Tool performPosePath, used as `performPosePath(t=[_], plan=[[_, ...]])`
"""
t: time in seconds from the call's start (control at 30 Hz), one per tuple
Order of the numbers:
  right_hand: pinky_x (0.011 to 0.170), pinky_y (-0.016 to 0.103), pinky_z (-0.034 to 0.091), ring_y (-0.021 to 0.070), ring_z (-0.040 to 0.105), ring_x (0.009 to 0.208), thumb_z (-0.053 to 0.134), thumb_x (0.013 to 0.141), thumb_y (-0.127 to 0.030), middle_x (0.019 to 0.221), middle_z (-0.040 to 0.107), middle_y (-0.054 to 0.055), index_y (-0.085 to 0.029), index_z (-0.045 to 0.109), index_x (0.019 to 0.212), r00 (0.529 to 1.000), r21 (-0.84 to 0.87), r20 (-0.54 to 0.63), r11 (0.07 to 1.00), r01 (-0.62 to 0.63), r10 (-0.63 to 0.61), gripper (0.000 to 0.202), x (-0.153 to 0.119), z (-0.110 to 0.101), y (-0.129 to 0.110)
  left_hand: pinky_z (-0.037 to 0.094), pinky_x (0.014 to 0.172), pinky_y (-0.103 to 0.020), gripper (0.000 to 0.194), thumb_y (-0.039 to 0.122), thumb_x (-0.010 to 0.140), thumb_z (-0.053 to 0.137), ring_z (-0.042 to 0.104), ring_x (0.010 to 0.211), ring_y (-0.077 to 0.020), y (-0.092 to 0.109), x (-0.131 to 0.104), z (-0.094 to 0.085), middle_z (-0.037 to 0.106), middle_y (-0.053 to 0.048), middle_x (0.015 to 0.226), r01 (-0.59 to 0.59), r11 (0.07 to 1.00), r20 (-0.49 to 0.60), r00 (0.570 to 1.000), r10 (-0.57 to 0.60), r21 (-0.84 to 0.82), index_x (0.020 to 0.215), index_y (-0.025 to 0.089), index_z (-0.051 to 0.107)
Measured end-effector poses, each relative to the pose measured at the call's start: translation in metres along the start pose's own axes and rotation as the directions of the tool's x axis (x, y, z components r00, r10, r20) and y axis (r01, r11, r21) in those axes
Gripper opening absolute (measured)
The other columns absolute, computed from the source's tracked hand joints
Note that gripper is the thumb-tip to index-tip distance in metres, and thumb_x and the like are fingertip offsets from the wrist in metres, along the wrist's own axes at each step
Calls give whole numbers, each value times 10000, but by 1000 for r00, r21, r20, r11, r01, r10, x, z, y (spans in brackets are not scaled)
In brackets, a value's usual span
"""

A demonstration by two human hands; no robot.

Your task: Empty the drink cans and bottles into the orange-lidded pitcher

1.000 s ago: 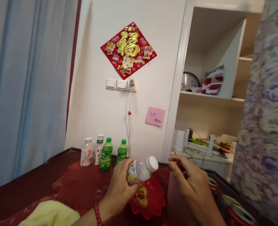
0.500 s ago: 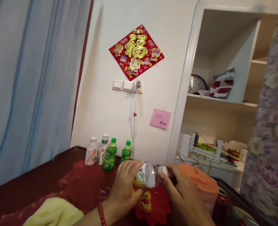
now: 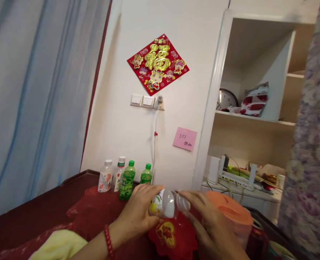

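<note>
My left hand [image 3: 141,206], with a red bead bracelet on the wrist, is wrapped round the body of a clear bottle [image 3: 168,204] with a white, yellow and green label. The bottle lies tilted on its side in the air, its neck pointing right. At the neck, the fingers and thumb of my right hand [image 3: 206,216] close in from above and below on its pale end. Whether a cap sits there is too blurred to tell. Below the bottle lies a red mat [image 3: 173,238] with a gold heart-shaped print.
Behind my left hand stand a white-capped bottle [image 3: 105,178], a slim bottle [image 3: 118,177] and two green bottles [image 3: 127,182], [image 3: 146,175]. An orange-lidded container [image 3: 230,209] and a dark red can [image 3: 256,238] are at right, a yellow cloth [image 3: 61,245] at left.
The bright white cap seen between my right fingers no longer shows clearly; the bottle's end looks paler and more see-through. Both hands and the bottle have shifted slightly left.
</note>
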State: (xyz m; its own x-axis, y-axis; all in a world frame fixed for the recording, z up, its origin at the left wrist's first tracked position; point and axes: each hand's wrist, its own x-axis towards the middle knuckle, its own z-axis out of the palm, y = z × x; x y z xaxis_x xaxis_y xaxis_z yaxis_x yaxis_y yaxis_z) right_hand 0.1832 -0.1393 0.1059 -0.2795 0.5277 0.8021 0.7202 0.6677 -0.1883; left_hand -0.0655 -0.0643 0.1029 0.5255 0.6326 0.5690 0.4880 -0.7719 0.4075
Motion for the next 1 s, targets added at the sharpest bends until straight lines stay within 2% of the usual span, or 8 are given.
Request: performPosePath(t=[0.07, 0.13, 0.27, 0.37, 0.5, 0.77, 0.9, 1.0], plan=[[1012, 329, 560, 213, 696, 1223, 581, 1046, -358, 1375, 708, 46, -310, 632, 1505, 995, 19, -4, 995, -96, 96, 464, -3, 2, 3, 379, 1213, -596, 745, 345, 757, 900, 640, 1348, -382, -1, 0, 0, 717, -129, 1460, 0, 1000, 1, 1000, 0, 4, 1441, 240, 626], [960, 375, 565, 260, 713, 1156, 634, 1016, -505, 1306, 731, 70, -280, 654, 1462, 967, -11, -47, 968, -252, 252, 500, -5, 4, 4, 373, 1217, -594, 708, 288, 773, 853, 644, 1337, -369, -1, -1, 2, 718, -113, 1459, -11, 1000, -1, 1000, 11, 13, 1442, 252, 624], [733, 373, 495, 279, 702, 865, 536, 1025, -698, 956, 750, 60, -270, 756, 1053, 855, -110, 150, 868, -485, 496, 482, -6, 0, 3, 362, 1222, -602, 681, 251, 768, 828, 649, 1322, -365, 1, -1, 4, 732, -100, 1428, -30, 999, 14, 999, 29, 38, 1420, 253, 630], [793, 379, 513, 290, 712, 940, 578, 1001, -618, 1045, 769, 67, -277, 767, 1226, 843, -31, 239, 872, -488, 481, 450, -4, -5, 4, 357, 1223, -606, 696, 283, 773, 854, 641, 1339, -371, -1, 0, 5, 726, -114, 1437, -31, 999, 24, 999, 30, 43, 1428, 250, 621], [885, 412, 553, 291, 708, 989, 636, 908, -468, 1169, 755, 95, -257, 687, 1486, 895, 105, 136, 892, -439, 425, 618, -3, -4, 6, 381, 1207, -591, 708, 309, 780, 878, 636, 1358, -378, -5, 0, 6, 715, -122, 1462, -29, 999, 5, 1000, 29, 41, 1437, 245, 622], [829, 412, 543, 267, 680, 827, 587, 938, -550, 977, 744, 90, -197, 787, 1219, 882, 95, 50, 877, -472, 469, 493, -3, 4, 5, 432, 1171, -544, 750, 259, 737, 924, 653, 1313, -357, -3, -2, 16, 728, -95, 1431, -28, 999, 2, 1000, 28, 37, 1427, 255, 630], [785, 370, 526, 251, 691, 851, 621, 954, -574, 1005, 747, 74, -207, 735, 1336, 874, 98, 162, 874, -476, 458, 541, -2, 1, 10, 444, 1171, -537, 776, 293, 736, 943, 644, 1342, -365, -9, -2, 21, 712, -108, 1464, 18, 1000, 22, 1000, -18, 12, 1442, 260, 623], [769, 367, 512, 266, 692, 902, 624, 933, -593, 1032, 740, 92, -189, 715, 1352, 875, 76, 79, 872, -484, 478, 589, 0, -1, 8, 451, 1166, -554, 743, 324, 749, 930, 640, 1356, -384, -14, 0, 23, 708, -120, 1468, 48, 999, 14, 999, -48, 0, 1428, 257, 635]])
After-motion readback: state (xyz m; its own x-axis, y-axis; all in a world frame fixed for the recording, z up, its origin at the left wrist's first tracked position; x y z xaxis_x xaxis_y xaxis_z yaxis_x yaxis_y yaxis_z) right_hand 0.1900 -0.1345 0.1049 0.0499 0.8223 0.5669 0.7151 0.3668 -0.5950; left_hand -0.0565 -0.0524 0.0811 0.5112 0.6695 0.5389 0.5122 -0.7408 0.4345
